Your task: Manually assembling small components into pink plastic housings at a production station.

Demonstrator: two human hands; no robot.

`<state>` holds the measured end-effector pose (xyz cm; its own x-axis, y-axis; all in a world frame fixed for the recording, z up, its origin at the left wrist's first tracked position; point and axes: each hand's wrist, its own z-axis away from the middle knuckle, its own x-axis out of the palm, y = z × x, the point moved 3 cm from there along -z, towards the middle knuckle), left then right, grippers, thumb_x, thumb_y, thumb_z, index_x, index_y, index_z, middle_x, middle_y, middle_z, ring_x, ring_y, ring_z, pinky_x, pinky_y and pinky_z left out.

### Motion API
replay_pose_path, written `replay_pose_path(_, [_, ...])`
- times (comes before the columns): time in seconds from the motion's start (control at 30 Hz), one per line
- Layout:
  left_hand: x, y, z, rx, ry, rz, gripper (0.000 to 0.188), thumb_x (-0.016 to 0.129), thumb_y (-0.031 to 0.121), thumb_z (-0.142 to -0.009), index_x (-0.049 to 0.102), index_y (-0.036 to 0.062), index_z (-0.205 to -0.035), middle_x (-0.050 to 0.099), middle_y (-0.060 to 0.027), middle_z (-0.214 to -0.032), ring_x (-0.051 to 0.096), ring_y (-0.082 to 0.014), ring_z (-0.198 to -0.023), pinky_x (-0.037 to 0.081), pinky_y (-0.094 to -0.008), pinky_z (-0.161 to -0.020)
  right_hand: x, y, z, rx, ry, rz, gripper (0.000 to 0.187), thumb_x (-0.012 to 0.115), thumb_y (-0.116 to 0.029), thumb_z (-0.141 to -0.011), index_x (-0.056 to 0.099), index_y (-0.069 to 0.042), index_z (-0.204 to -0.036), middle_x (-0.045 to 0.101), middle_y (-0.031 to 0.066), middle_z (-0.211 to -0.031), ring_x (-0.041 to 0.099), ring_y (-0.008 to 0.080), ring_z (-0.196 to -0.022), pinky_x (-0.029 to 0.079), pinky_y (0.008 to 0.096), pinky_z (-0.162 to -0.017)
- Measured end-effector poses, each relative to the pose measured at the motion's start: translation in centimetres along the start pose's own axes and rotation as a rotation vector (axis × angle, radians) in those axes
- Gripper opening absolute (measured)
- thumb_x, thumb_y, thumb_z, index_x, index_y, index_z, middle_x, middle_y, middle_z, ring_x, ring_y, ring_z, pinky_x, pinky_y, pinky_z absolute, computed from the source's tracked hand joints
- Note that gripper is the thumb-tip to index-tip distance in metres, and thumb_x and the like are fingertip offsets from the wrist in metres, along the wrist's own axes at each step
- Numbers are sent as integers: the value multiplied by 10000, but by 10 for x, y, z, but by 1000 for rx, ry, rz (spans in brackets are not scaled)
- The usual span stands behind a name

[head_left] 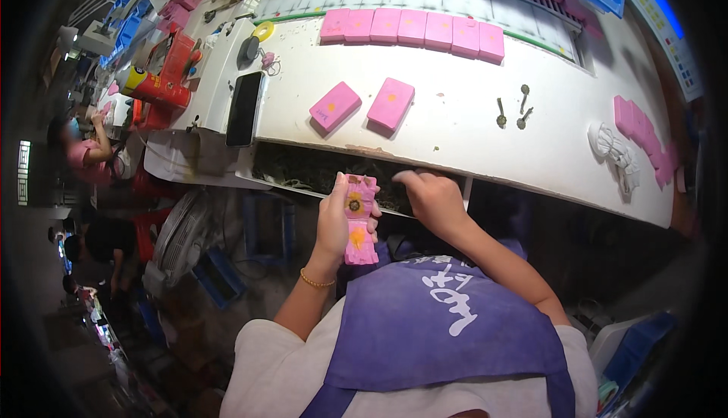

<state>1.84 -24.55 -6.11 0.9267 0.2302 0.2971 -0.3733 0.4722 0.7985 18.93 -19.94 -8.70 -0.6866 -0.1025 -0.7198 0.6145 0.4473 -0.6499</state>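
My left hand [332, 217] is closed around a pink rubber mould [356, 241], which lies opened out in two parts. The upper part bears a dark round piece [355, 205] in a yellow-stained patch; the lower shows a yellow patch. My right hand [432, 197] is curled just right of the mould, above the open drawer [303, 172] of dark scraps; whatever its fingertips hold is too small to make out. Two closed pink moulds [335, 107] rest on the white table beyond my hands. Several small dark stemmed pieces [501, 113] lie farther right.
A row of pink blocks [412, 28] lines the table's back. To the left are a black phone [246, 109] and a red-and-yellow can [154, 87]. White cloth gloves [616, 154] and more pink blocks [643, 131] lie at right. A fan [186, 232] stands lower left; a person [91, 153] sits beyond.
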Motion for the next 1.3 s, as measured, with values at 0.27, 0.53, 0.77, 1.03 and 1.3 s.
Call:
replay_pose_path(0.27, [8, 3, 3, 23, 13, -76, 568, 309, 490, -1040, 605, 6, -1038, 622, -110, -699, 567, -156, -475, 515, -297, -428, -16, -12, -2, -117, -7, -289, 126, 612, -23, -824, 675, -29, -933, 615, 95, -804, 635, 235, -720, 515, 339, -648])
replay_pose_path(0.53, [10, 0, 6, 57, 46, -190, 529, 348, 470, -1044, 626, 20, -1029, 619, -76, -708, 559, -99, -497, 491, -236, -437, -21, -25, -11, -56, 43, -683, 221, 664, -59, -872, 664, 0, -1085, 633, 116, -906, 648, 222, -809, 523, 312, -705])
replay_pose_path(0.77, [9, 3, 8, 138, 119, -400, 531, 337, 451, -1051, 625, 8, -998, 613, -79, -714, 569, -97, -519, 508, -242, -442, -22, -29, -10, -312, 134, -346, 192, 660, 14, -790, 637, -18, -979, 633, 104, -900, 636, 277, -791, 533, 358, -694])
replay_pose_path(1.03, [-36, 85, -16, 724, 369, -424, 386, 387, 292, -1065, 619, -7, -1138, 647, -85, -846, 597, -107, -642, 515, -257, -566, -18, -14, 8, -387, 36, 29, 296, 612, -11, -724, 659, -36, -1015, 629, 88, -969, 617, 247, -858, 530, 342, -706])
replay_pose_path(1.3, [-11, 139, -115, 1034, 635, -1162, 412, 500, 238, -1011, 496, 10, -1354, 546, -205, -1183, 498, -355, -1146, 404, -445, -976, -12, 0, 13, -411, 32, -1, 240, 619, -26, -687, 649, -68, -921, 581, 49, -897, 582, 220, -845, 499, 341, -636])
